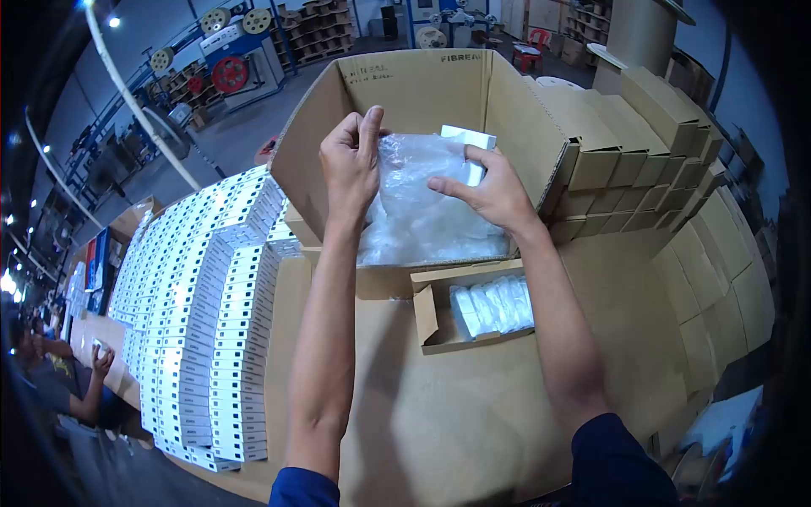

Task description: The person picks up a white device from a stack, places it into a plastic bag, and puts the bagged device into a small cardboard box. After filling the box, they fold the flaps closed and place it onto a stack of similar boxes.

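Note:
A clear plastic bag (414, 173) is stretched between my two hands, above the front of a large open carton (414, 89). My left hand (351, 160) pinches the bag's upper left corner, thumb up. On the right, my right hand (498, 193) grips the bag's edge with its thumb across the front. A flat white box (467, 135) shows behind the right fingers, overlapping the bag. More crumpled clear plastic lies inside the carton below my hands. Nearer to me, a small open cardboard box (427, 317) contains several plastic-wrapped white packets (492, 306).
Tall stacks of small white boxes (190, 329) line the left side of the cardboard-covered table (439, 422). Brown cartons (621, 144) are piled at the right. Another person (84, 380) sits at the far left. Machines with spools (230, 74) stand behind.

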Tool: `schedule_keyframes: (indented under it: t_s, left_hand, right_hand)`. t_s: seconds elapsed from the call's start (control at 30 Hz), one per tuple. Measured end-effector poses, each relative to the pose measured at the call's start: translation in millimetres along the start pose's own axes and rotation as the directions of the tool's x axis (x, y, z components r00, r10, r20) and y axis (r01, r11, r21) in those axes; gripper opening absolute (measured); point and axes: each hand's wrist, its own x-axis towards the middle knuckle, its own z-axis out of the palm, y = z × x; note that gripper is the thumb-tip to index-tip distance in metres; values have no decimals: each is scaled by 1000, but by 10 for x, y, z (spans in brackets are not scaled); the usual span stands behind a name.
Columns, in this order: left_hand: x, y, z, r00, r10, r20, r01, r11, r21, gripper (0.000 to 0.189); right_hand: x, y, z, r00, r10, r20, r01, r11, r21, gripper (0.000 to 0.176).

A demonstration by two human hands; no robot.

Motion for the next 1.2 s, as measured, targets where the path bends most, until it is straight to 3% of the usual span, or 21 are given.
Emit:
schedule_keyframes:
  t_s: [0.1,0.13,0.17,0.23,0.3,0.37,0.43,0.47,0.53,0.6,0.7,0.77,0.83,0.9,0.93,1.03,1.1,1.2]
  left_hand:
    - [-192,283,-70,998,-44,-53,45,999,15,52]
    - [-337,358,-92,990,-104,-97,93,990,-106,52]
    - [-508,293,-274,955,-297,18,286,899,-331,47]
    - [-1038,604,-148,915,-401,-50,316,788,-529,37]
    - [-1600,792,-165,966,-256,16,251,931,-265,30]
    - [-2032,947,-130,943,-312,-113,281,931,-233,22]
    - [-2398,1034,-157,931,-299,-208,248,938,-241,18]
    - [-2581,1092,-198,913,-336,-233,269,922,-277,18]
    - [-2790,1304,-240,880,-398,-260,315,897,-309,20]
    - [-3026,1341,-354,900,-356,-251,297,923,-244,19]
    - [-3296,1411,-417,913,-324,-249,295,944,-150,21]
    - [-3433,1480,-511,908,-344,-237,336,939,-76,23]
    - [-3476,1567,-563,970,-23,-243,92,956,278,20]
    - [-3498,1668,-642,949,285,-131,-156,790,593,34]
    - [-3560,1722,-715,960,280,12,-237,788,568,52]
    - [-3502,1825,-641,922,245,301,-379,732,567,43]
    - [-3516,1738,-608,888,270,371,-440,730,523,27]
    - [-3528,1656,-535,879,239,411,-438,744,504,21]
  right_hand:
    - [-82,-79,23,983,55,173,-131,876,464,42]
    - [-199,-230,7,994,43,104,-85,894,441,29]
    - [-329,-303,0,999,28,15,-32,947,319,28]
    - [-682,-566,-7,986,33,-162,3,976,216,31]
    - [-1081,-696,90,950,-78,-301,119,986,120,35]
    - [-1523,-903,75,981,31,-193,-8,993,120,33]
    - [-1894,-905,202,946,12,-323,43,986,163,33]
    - [-2074,-942,188,951,38,-308,21,983,183,37]
    - [-2466,-896,82,962,259,-90,-239,953,188,39]
    - [-2809,-993,60,948,308,-85,-253,886,390,39]
    - [-3190,-1079,32,961,272,-54,-202,820,535,34]
    - [-3432,-1049,-1,960,281,9,-243,812,531,29]
    - [-3568,-1138,-62,946,323,11,-288,826,484,27]
    - [-3651,-1110,-53,955,288,-68,-232,871,434,25]
    - [-3692,-1074,-63,959,270,-81,-219,893,393,24]
    - [-3725,-1092,-136,970,221,-99,-186,941,282,24]
    - [-3693,-1104,-165,977,203,-73,-179,952,247,24]
    - [-3718,-1069,-209,971,237,-22,-224,941,254,25]
